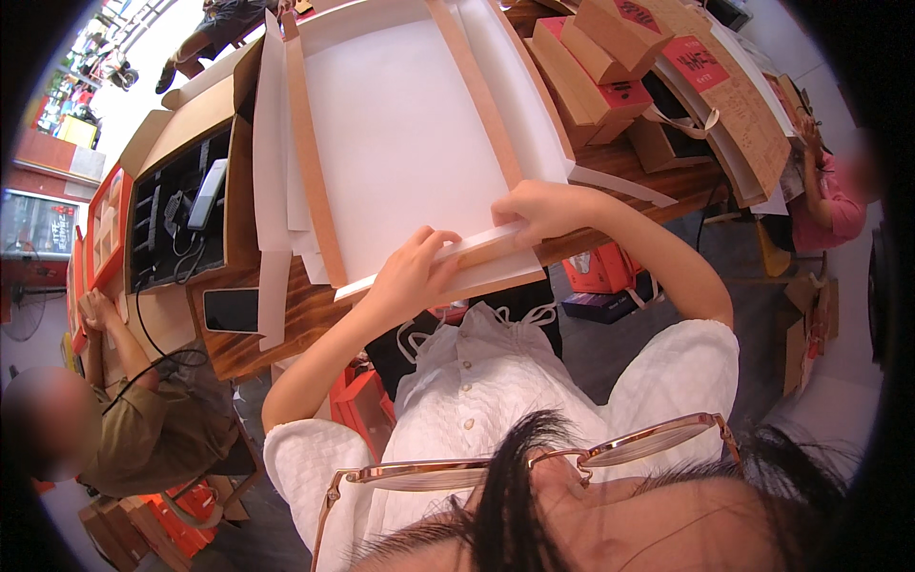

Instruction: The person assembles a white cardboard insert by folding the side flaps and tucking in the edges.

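Observation:
A large white cardboard sheet [400, 124] with brown strips along its sides lies before me on the wooden table [310, 310]. Its near edge is a narrow folded flap [488, 254], white on top and brown on the face. My left hand [412, 274] grips the left part of this flap, fingers bent over it and the thumb along its brown face. Further right, my right hand [551, 210] pinches the same flap, its fingers curled over the fold. The fingertips of both hands are partly hidden by the cardboard.
Left of the sheet stand a black phone [232, 311] and an open carton [246, 205] with a black insert and cables. Brown boxes with red labels [591, 100] are stacked at right. Red boxes [602, 269] sit below. Co-workers sit at left [157, 424] and right [839, 214].

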Motion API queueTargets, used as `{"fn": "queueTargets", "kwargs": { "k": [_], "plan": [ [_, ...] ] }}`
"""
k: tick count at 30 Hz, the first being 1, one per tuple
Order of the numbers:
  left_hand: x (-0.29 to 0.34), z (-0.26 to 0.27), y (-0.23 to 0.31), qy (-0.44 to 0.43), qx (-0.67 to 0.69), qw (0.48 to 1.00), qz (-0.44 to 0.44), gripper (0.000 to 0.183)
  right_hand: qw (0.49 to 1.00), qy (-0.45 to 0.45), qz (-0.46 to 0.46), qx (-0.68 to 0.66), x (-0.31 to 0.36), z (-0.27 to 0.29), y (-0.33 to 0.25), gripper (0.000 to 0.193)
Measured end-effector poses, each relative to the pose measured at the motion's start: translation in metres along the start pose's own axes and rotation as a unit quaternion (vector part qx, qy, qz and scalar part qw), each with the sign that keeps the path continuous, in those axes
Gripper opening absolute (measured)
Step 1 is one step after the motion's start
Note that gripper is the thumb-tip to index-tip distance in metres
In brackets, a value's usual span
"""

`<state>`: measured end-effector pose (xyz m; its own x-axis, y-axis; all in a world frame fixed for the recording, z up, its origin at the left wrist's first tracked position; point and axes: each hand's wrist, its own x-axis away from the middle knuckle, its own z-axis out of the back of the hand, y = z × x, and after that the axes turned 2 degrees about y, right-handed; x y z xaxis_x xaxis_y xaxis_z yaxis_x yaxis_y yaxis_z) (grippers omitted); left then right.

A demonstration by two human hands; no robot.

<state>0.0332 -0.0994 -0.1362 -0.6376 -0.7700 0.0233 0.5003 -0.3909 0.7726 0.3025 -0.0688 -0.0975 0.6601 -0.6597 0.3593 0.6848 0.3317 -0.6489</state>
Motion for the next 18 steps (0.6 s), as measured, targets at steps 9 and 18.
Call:
{"fn": "queueTargets", "kwargs": {
  "k": [9,18],
  "plan": [
    [-0.011,0.001,-0.014,-0.032,0.014,0.999,0.034,0.024,0.997,-0.034,-0.061,-0.037,-0.014,-0.004,0.005,0.035],
    [-0.023,0.003,-0.026,-0.03,0.002,0.999,0.022,0.026,0.997,0.002,-0.076,-0.028,-0.033,-0.027,0.008,0.052]
  ]
}}
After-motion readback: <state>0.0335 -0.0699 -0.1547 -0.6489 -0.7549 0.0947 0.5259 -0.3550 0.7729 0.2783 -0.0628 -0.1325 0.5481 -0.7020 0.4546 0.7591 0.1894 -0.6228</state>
